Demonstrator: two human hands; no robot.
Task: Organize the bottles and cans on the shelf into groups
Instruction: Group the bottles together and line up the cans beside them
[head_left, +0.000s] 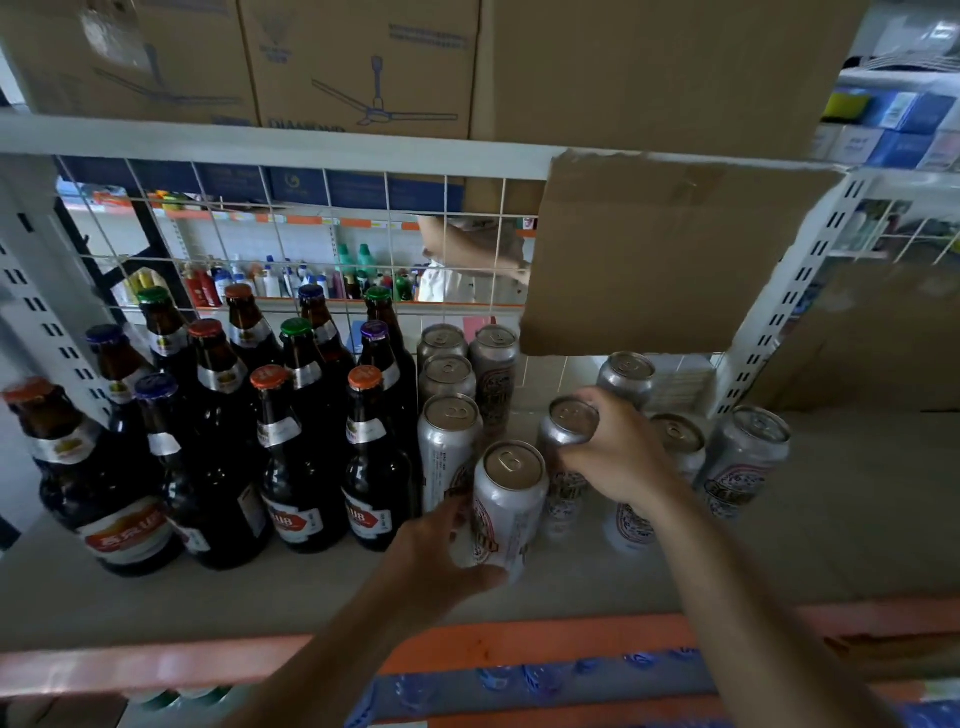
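Note:
Several dark glass bottles (296, 457) with coloured caps stand grouped on the left of the shelf (857, 519). Silver cans stand to their right in a column (449, 447). My left hand (441, 556) grips a silver can (511, 499) at the front, next to that column. My right hand (618, 452) is closed around the top of another silver can (569, 431) just behind and to the right. Three more cans stand loose at the right: one at the back (626, 376), one behind my right wrist (678, 441) and one farthest right (743, 457).
A wire grid (322, 239) backs the shelf. A torn cardboard flap (660, 260) hangs down over the back right. Cardboard boxes (363, 62) sit on the shelf above. An orange edge strip (519, 644) runs along the front. Another person's arm (467, 249) shows beyond the grid.

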